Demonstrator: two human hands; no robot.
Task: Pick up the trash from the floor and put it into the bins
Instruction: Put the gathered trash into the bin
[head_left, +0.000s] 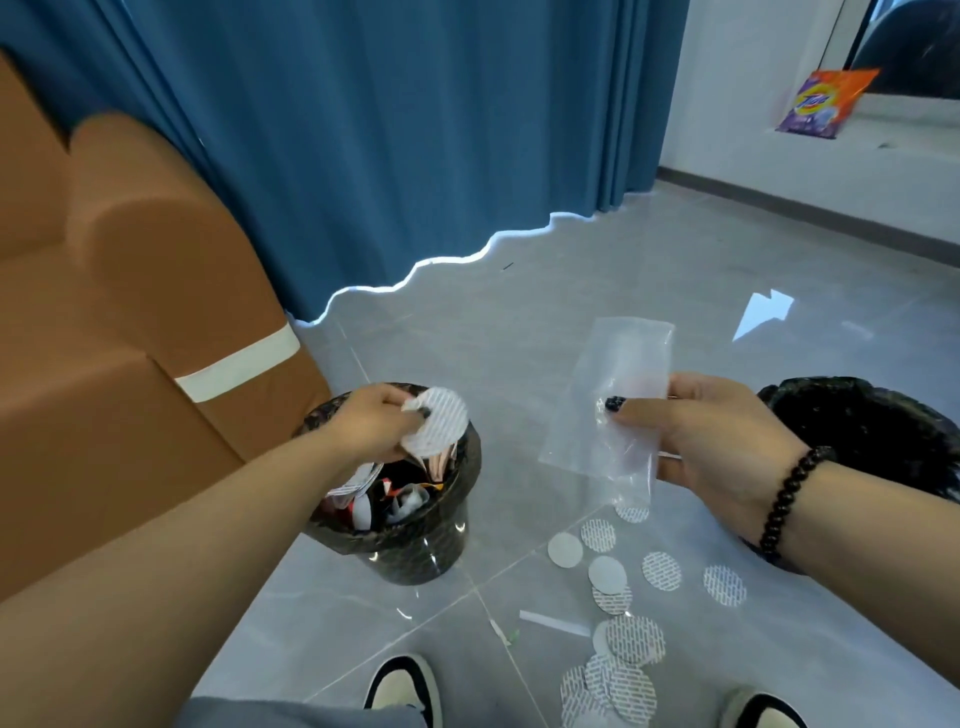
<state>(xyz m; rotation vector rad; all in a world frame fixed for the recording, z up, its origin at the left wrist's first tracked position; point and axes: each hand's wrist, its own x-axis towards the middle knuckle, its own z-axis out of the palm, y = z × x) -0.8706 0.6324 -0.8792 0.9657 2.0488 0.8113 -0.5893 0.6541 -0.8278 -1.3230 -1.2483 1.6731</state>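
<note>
**Seals going in, plenty still down**

Left bin (415, 540) at seven o'clock of centre is already well stocked with wrappers and paper. Right bin (857, 415) at three o'clock is half cut off by the frame, its contents hidden. The right hand (727, 441) pinches a clear plastic bag (608, 405) between the two bins. The left hand (374, 421) hovers over the left bin's mouth, fingers clenched on a few striped seal discs (436, 421), exact count unclear. Down at five o'clock, a scatter of seal discs (623, 639) and a paper strip (553, 622) wait on the floor (519, 312). Roughly mid-job, I'd judge.
</note>
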